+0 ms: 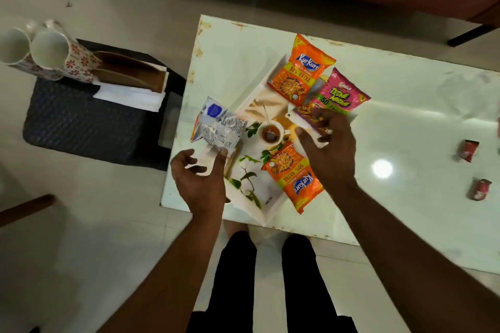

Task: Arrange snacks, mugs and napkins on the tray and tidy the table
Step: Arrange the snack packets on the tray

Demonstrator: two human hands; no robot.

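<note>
- Far left: two mugs (40,48), white inside w/ red flower print, lying tilted on a dark stool (81,121), mouths toward the camera.
- Just right of them, same stool: stack of white napkins (130,97) under a wooden holder (135,73).
- Left hand (198,178) over the counter's (405,130) near-left corner; fingers (189,157) half curled, thumb tip touching the bottom edge of a silver packet (216,127). Firm grip or not: can't tell. Packet stands tilted at the tray's (259,92) left edge, back side up.
- Tray: white, leaf and teacup print, lies at an angle on the counter.
- Orange Kurkure bag (300,70) on the tray's far end; second Kurkure bag (293,176) on the near end, hanging partly over the rim.
- Pink bag (338,92) just right of the far Kurkure bag, overlapping the tray edge.
- Right hand (328,149) over the tray's right rim, fingers (322,119) pinched closed on the pink bag's near edge; white tray handle shows below the palm.
- Far right on the counter: two small red wrappers (468,150), well apart from the tray.
</note>
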